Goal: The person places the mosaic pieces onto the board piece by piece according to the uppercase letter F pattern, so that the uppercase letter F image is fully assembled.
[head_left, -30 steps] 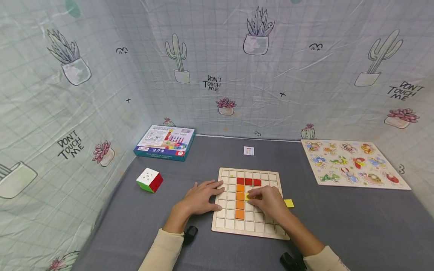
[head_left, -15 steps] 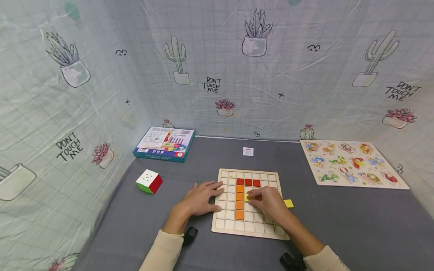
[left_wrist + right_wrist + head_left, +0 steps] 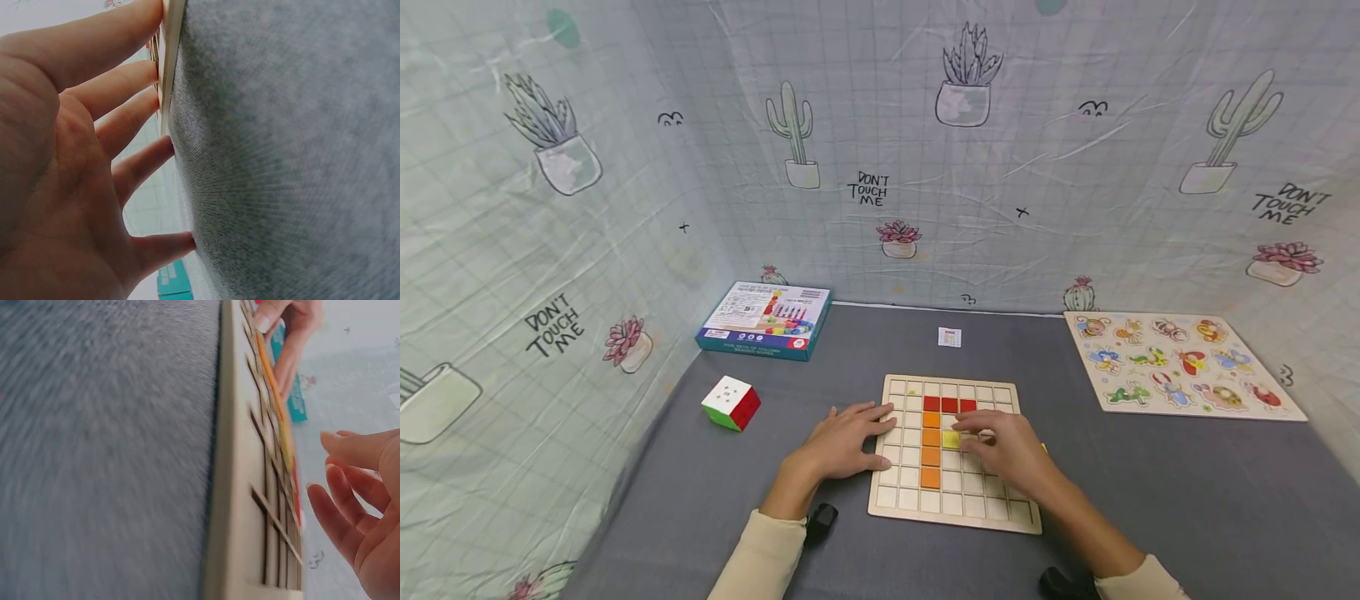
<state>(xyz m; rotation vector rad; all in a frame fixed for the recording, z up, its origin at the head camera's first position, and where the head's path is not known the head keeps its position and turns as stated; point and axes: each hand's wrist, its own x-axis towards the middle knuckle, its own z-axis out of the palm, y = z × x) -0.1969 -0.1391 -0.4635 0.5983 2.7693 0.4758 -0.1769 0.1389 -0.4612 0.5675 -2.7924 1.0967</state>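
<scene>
A wooden grid board (image 3: 907, 497) lies on the grey cloth. Set in its cells are a column of orange tiles (image 3: 931, 457), a row of red tiles (image 3: 932, 404) and one yellow tile (image 3: 951, 439) beside the orange column. With spread, straight fingers my left hand (image 3: 844, 440) touches the board's left edge; the left wrist view shows some fingertips at the rim and others on the cloth. My right hand (image 3: 1006, 447) hovers just right of the yellow tile, fingers loosely bent; in the right wrist view, nothing lies between thumb and fingertips. It hides part of the board.
A second yellow tile (image 3: 1044, 448) peeks out behind the right wrist. A puzzle cube (image 3: 731, 403) and a teal-edged box (image 3: 765, 320) stand at the left. An insect puzzle board (image 3: 1180, 362) lies at the right, a small printed card (image 3: 950, 337) at the back.
My right hand has let go of the yellow tile, which now shows fully in its cell, and has drawn back slightly to the right. The left hand has stayed in place.
</scene>
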